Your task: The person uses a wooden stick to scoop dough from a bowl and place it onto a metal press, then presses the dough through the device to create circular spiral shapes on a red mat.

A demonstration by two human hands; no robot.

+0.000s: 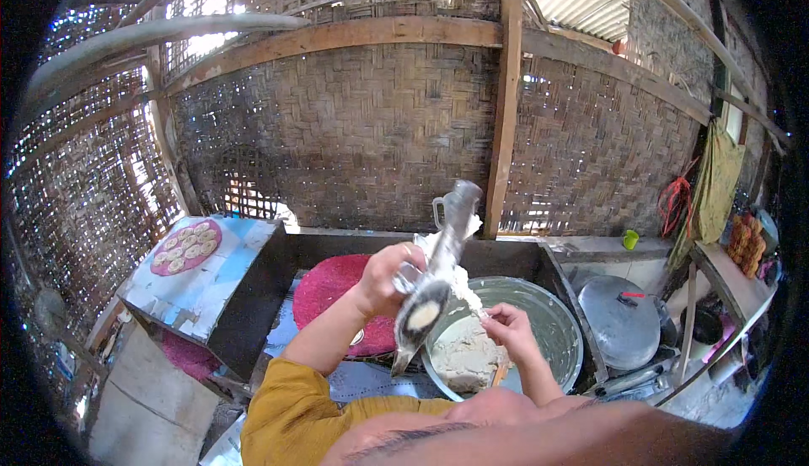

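My left hand (388,281) is wrapped around a metal hand press (456,226) with a tube-shaped body and a loop handle, held tilted over the work box. Its dark round end, with pale dough in the middle, faces me. White dough (462,287) clings along its side. My right hand (511,329) pinches a bit of this dough at the lower end of the strip. Below, a wide grey-green basin (566,314) holds a mass of pale dough (463,358), with part of a wooden-looking handle (500,375) beside it.
A red round mat (320,302) lies left of the basin. Farther left, a pink sheet with several coiled dough rounds (187,245) rests on a blue-white table (198,285). To the right stand a large metal lid (619,323), a green cup (630,239) and a hanging cloth (712,184).
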